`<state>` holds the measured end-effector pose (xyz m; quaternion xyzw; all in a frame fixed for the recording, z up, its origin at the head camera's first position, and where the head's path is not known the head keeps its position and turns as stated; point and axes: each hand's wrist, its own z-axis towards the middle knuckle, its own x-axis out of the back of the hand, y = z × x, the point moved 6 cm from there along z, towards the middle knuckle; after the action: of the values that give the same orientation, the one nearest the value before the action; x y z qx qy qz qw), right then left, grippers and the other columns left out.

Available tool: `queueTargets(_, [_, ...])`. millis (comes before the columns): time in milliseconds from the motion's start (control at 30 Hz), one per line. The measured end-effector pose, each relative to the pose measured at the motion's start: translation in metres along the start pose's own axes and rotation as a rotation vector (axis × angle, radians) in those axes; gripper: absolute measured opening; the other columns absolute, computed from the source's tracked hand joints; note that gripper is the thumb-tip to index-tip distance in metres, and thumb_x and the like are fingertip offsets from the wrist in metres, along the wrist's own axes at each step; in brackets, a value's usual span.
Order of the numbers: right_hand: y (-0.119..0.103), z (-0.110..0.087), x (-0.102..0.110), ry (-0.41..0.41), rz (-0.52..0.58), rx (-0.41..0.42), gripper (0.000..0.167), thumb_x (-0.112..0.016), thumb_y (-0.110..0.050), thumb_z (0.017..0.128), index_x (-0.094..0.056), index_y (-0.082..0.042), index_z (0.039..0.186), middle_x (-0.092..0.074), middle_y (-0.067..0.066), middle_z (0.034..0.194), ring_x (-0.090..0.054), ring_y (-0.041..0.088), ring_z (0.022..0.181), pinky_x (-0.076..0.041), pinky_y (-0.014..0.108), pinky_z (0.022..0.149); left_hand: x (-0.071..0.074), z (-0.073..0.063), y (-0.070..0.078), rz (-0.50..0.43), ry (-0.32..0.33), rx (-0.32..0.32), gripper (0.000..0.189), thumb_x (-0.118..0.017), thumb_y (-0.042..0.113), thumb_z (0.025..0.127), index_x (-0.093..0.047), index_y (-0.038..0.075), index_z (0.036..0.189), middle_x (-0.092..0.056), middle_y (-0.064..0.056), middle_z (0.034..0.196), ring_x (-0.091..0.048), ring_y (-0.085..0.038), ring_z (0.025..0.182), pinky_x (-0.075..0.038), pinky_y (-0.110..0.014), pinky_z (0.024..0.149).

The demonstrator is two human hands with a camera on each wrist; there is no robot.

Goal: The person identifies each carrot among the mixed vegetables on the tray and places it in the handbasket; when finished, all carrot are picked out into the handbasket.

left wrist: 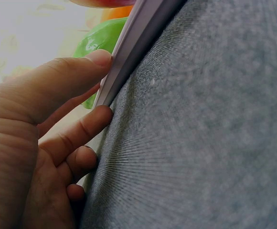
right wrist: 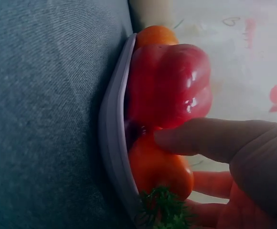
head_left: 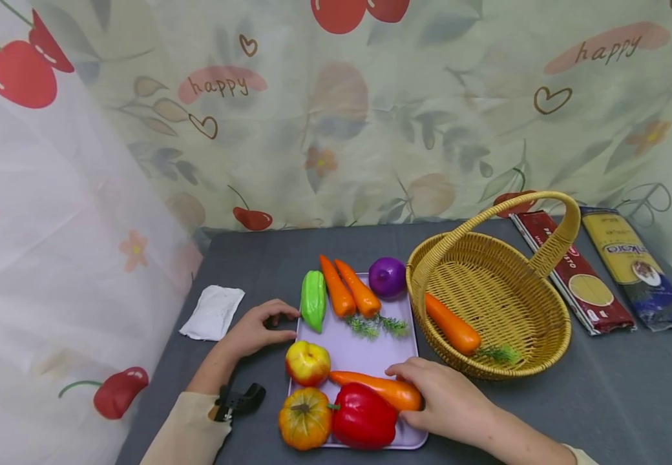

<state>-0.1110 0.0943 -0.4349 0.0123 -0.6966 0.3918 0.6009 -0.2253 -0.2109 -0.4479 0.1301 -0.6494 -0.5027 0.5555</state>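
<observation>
My right hand (head_left: 449, 399) pinches the thick end of a carrot (head_left: 401, 391) that lies on a lilac tray (head_left: 365, 352). In the right wrist view the thumb presses the carrot (right wrist: 160, 167) just beside a red bell pepper (right wrist: 169, 86). At the tray's left edge, the fingertips of my left hand (head_left: 257, 329) touch the rim, near a green bitter-melon-like vegetable (head_left: 313, 300). Two more carrots (head_left: 338, 290) and a purple onion (head_left: 388, 278) occupy the tray's far end. A yellow-red peach-like fruit (head_left: 307, 363), a small pumpkin (head_left: 305, 418) and the pepper sit at the near end.
Right of the tray stands a wicker basket (head_left: 487, 284) with a tall handle and one carrot (head_left: 455, 326) inside. Beyond it lie a red packet (head_left: 580, 278) and a yellow-blue packet (head_left: 641, 268). A white packet (head_left: 212, 312) is at left. Patterned curtains hang behind the grey table.
</observation>
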Motion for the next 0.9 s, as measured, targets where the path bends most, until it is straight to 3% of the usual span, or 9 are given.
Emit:
queueTargets(200, [0.003, 0.002, 0.001, -0.010, 0.026, -0.013, 0.049, -0.087, -0.025, 0.074, -0.071, -0.013, 0.119, -0.063, -0.012, 0.101, -0.052, 0.003, 0.082, -0.048, 0.029, 0.072, 0.000, 0.001, 0.001, 0.001, -0.002, -0.003, 0.035, -0.084, 0.002, 0.084, -0.072, -0.003, 0.116, -0.065, -0.023, 0.106, -0.051, -0.043, 0.086, -0.042, -0.046, 0.076])
queueTargets(433, [-0.004, -0.002, 0.012, 0.044, 0.011, -0.042, 0.045, -0.086, -0.024, 0.075, -0.072, -0.017, 0.117, -0.061, -0.014, 0.103, -0.052, 0.002, 0.083, -0.049, 0.027, 0.074, -0.001, 0.000, -0.001, 0.008, 0.001, -0.014, 0.035, -0.084, 0.002, 0.084, -0.072, -0.002, 0.116, -0.066, -0.022, 0.106, -0.051, -0.042, 0.086, -0.042, -0.043, 0.077])
queueTargets(733, [-0.021, -0.019, 0.052, 0.124, 0.085, -0.078, 0.046, -0.087, -0.023, 0.080, -0.069, -0.026, 0.122, -0.058, -0.019, 0.110, -0.055, 0.003, 0.091, -0.053, 0.028, 0.080, -0.002, -0.001, -0.003, 0.004, 0.004, -0.032, 0.034, -0.084, 0.002, 0.083, -0.072, -0.001, 0.115, -0.066, -0.021, 0.105, -0.051, -0.042, 0.084, -0.042, -0.045, 0.075])
queueTargets(900, [-0.026, -0.031, 0.082, 0.198, 0.070, -0.090, 0.050, -0.089, -0.022, 0.080, -0.067, -0.030, 0.124, -0.059, -0.018, 0.116, -0.056, 0.005, 0.094, -0.054, 0.028, 0.081, -0.001, 0.000, -0.002, 0.001, 0.006, -0.028, 0.034, -0.084, 0.001, 0.083, -0.072, -0.001, 0.115, -0.066, -0.021, 0.106, -0.051, -0.042, 0.085, -0.042, -0.046, 0.075])
